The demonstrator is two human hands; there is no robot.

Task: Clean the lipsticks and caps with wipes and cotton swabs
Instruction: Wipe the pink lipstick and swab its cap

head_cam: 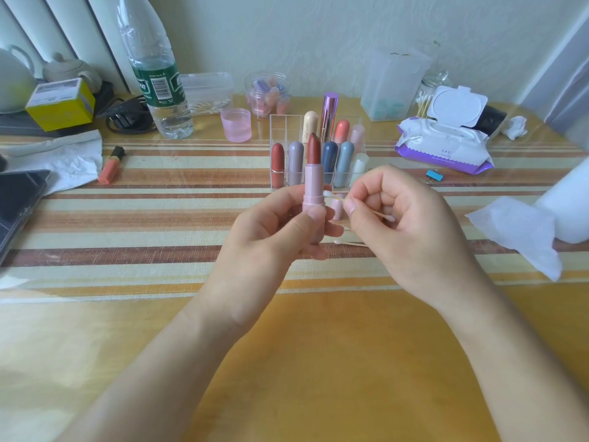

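Left hand [271, 224] fingers curled around an upright pink lipstick [314, 183] with its red-brown bullet extended above the fingertips, right hand [401, 218] pinching a cotton swab [338, 197], swab tip touching the tube just beside the left fingertips, pink cap [338, 209] behind the swab, clear lipstick organiser [280, 122] beyond the fingers

A: Room up front?
B: Wide open along the near table [318, 362], up to the striped cloth [143, 218].
A: Farther back?
B: Blocked dead ahead by the lipstick rack [282, 129]; bottle [156, 74] back left.
A: Sides?
B: Left, tablet [19, 202], crumpled paper [63, 157], loose lipstick [111, 165]. Right, tissue [522, 231], white roll [570, 205], wipes pack [446, 145]. Spare swabs [347, 243] lying mid-cloth.
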